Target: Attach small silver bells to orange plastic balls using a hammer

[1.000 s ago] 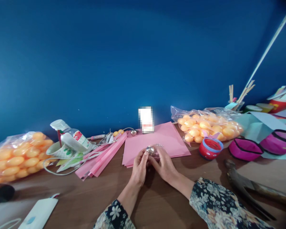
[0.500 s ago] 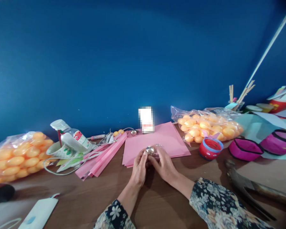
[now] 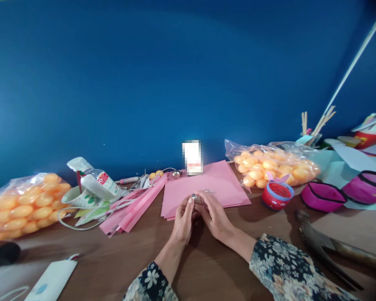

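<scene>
A small, shiny silver ball point(image 3: 195, 197) is pinched between my two hands over the near edge of some pink paper sheets point(image 3: 200, 179). My left hand point(image 3: 184, 219) is closed, its thumb pressed on the ball's near side. From the other side my right hand point(image 3: 215, 213) is closed on it too, with fingers covering much of its surface. A second silver ball point(image 3: 176, 173) rests by the far left corner of the sheets. Just beyond my right fingers, small shiny clear bits point(image 3: 209, 191) lie on the paper, too small to name.
Bags of orange plastic balls stand left point(image 3: 21, 211) and right point(image 3: 269, 167). Folded pink strips point(image 3: 138, 205) and a bottle point(image 3: 105, 184) lie left. On the right are a red cup point(image 3: 277, 196), magenta pouches point(image 3: 322, 196) and a hammer point(image 3: 332, 242). A blue wall point(image 3: 188, 83) rises behind.
My right fingers have shifted over the silver ball and hide more of it now. The left hand has hardly moved, and the table's other things stay put.
</scene>
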Available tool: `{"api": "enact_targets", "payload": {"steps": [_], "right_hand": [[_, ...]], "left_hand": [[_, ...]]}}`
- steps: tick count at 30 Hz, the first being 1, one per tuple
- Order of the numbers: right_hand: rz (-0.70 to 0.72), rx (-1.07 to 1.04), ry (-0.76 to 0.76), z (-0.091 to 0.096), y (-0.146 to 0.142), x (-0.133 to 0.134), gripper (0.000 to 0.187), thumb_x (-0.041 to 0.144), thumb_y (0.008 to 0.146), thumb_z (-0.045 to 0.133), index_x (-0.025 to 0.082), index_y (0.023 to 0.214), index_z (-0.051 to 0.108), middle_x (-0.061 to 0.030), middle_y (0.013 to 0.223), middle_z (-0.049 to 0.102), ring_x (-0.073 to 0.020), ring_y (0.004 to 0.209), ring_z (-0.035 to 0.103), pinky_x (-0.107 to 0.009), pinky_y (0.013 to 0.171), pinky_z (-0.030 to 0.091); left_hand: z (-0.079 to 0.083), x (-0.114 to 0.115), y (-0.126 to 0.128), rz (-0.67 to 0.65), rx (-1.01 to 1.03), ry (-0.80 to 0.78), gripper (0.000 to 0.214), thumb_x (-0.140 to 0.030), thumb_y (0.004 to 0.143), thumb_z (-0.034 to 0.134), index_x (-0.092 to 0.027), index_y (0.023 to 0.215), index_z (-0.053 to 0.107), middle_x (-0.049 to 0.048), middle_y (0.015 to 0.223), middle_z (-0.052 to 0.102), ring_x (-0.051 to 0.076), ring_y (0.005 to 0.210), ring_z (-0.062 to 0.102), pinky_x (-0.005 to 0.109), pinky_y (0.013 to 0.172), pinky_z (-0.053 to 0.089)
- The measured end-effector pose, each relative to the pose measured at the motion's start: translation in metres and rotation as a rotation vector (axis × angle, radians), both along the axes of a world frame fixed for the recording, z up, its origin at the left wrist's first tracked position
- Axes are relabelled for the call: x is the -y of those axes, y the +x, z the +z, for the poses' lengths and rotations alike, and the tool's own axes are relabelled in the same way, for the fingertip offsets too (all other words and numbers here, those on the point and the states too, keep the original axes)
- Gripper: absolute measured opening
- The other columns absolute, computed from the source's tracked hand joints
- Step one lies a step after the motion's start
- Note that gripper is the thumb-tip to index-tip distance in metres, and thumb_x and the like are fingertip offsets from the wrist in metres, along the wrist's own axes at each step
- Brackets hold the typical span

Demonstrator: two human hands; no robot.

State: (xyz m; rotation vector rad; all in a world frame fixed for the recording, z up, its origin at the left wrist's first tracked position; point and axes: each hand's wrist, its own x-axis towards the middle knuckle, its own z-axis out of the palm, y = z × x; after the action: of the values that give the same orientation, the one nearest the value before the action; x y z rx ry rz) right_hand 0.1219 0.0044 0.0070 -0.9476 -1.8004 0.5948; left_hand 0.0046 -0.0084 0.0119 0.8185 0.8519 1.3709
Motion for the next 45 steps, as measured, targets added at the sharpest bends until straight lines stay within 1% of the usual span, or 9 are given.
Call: {"api": "enact_targets", "payload": {"steps": [6, 15, 21, 25, 29, 33, 36, 40, 45], "right_hand": [[0.016, 0.012, -0.017, 0.0013, -0.0005, 0.0002, 0.033, 0.020, 0.088, 0.043, 0.023, 0.121, 0.043, -0.0075, 0.113, 0.057, -0.0221, 0.105, 0.052, -0.040, 0.092, 0.043], [0.038, 0.008, -0.056, 0.0000, 0.0007, -0.0006, 0.029, 0.021, 0.089, 0.042, 0.022, 0.118, 0.044, -0.0079, 0.111, 0.057, -0.0215, 0.103, 0.051, -0.039, 0.091, 0.044], [0.041, -0.024, -0.057, 0.0021, 0.0004, 0.0001, 0.031, 0.025, 0.090, 0.042, 0.023, 0.120, 0.044, -0.0084, 0.114, 0.056, -0.0211, 0.105, 0.052, -0.038, 0.091, 0.044], [-0.007, -0.069, -0.066, 0.0040, 0.0005, 0.0012, 0.035, 0.029, 0.089, 0.044, 0.022, 0.123, 0.043, -0.0098, 0.120, 0.054, -0.0219, 0.109, 0.051, -0.039, 0.092, 0.044], [-0.016, -0.091, -0.081, 0.0060, 0.0010, 0.0013, 0.029, 0.029, 0.090, 0.043, 0.022, 0.117, 0.050, -0.0091, 0.115, 0.057, -0.0212, 0.106, 0.054, -0.036, 0.087, 0.048], [-0.038, -0.080, -0.074, 0.0077, 0.0013, 0.0012, 0.033, 0.028, 0.090, 0.043, 0.023, 0.122, 0.048, -0.0085, 0.119, 0.056, -0.0209, 0.108, 0.053, -0.038, 0.092, 0.045], [-0.011, -0.095, -0.064, 0.0088, 0.0019, 0.0010, 0.033, 0.028, 0.091, 0.042, 0.024, 0.123, 0.049, -0.0081, 0.120, 0.056, -0.0204, 0.108, 0.054, -0.038, 0.092, 0.046], [0.033, -0.125, -0.080, 0.0086, 0.0028, -0.0009, 0.028, 0.025, 0.090, 0.042, 0.024, 0.116, 0.054, -0.0074, 0.116, 0.059, -0.0197, 0.107, 0.054, -0.036, 0.089, 0.048], [0.033, -0.164, -0.098, 0.0052, 0.0024, -0.0034, 0.026, 0.022, 0.089, 0.044, 0.024, 0.112, 0.056, -0.0068, 0.111, 0.061, -0.0192, 0.102, 0.057, -0.036, 0.089, 0.048]], "left_hand": [[0.0019, -0.0016, 0.0000, -0.004, -0.037, 0.017, 0.032, -0.040, 0.077, 0.059, -0.014, 0.095, 0.063, 0.0078, 0.092, 0.067, 0.016, 0.078, 0.063, 0.025, 0.068, 0.048], [0.0022, -0.0033, -0.0015, -0.020, -0.021, 0.031, 0.029, -0.035, 0.078, 0.059, -0.014, 0.097, 0.063, 0.0084, 0.095, 0.067, 0.017, 0.079, 0.063, 0.029, 0.073, 0.050], [-0.0036, -0.0044, -0.0018, 0.009, -0.006, 0.017, 0.034, -0.035, 0.075, 0.063, -0.016, 0.103, 0.061, 0.0093, 0.102, 0.067, 0.021, 0.091, 0.063, 0.033, 0.081, 0.049], [-0.0056, -0.0032, -0.0015, 0.026, 0.032, -0.006, 0.042, -0.031, 0.072, 0.067, -0.019, 0.111, 0.058, 0.0094, 0.110, 0.065, 0.022, 0.098, 0.062, 0.034, 0.085, 0.048], [-0.0028, -0.0026, -0.0014, 0.045, 0.074, -0.017, 0.040, -0.033, 0.074, 0.065, -0.017, 0.110, 0.060, 0.0098, 0.105, 0.068, 0.022, 0.092, 0.065, 0.034, 0.083, 0.050], [-0.0005, -0.0036, -0.0014, 0.062, 0.094, -0.009, 0.039, -0.032, 0.072, 0.067, -0.017, 0.108, 0.062, 0.0096, 0.105, 0.068, 0.021, 0.093, 0.064, 0.035, 0.085, 0.049], [-0.0008, -0.0043, -0.0018, 0.099, 0.087, -0.013, 0.040, -0.029, 0.069, 0.070, -0.015, 0.106, 0.062, 0.0098, 0.103, 0.068, 0.021, 0.093, 0.064, 0.035, 0.086, 0.049], [-0.0018, -0.0048, -0.0028, 0.108, 0.081, -0.025, 0.039, -0.029, 0.067, 0.072, -0.015, 0.102, 0.063, 0.0087, 0.098, 0.069, 0.020, 0.088, 0.065, 0.036, 0.084, 0.049], [-0.0051, -0.0064, -0.0035, 0.125, 0.049, -0.026, 0.037, -0.027, 0.067, 0.071, -0.017, 0.102, 0.063, 0.0069, 0.098, 0.069, 0.020, 0.093, 0.064, 0.037, 0.091, 0.044]]}}
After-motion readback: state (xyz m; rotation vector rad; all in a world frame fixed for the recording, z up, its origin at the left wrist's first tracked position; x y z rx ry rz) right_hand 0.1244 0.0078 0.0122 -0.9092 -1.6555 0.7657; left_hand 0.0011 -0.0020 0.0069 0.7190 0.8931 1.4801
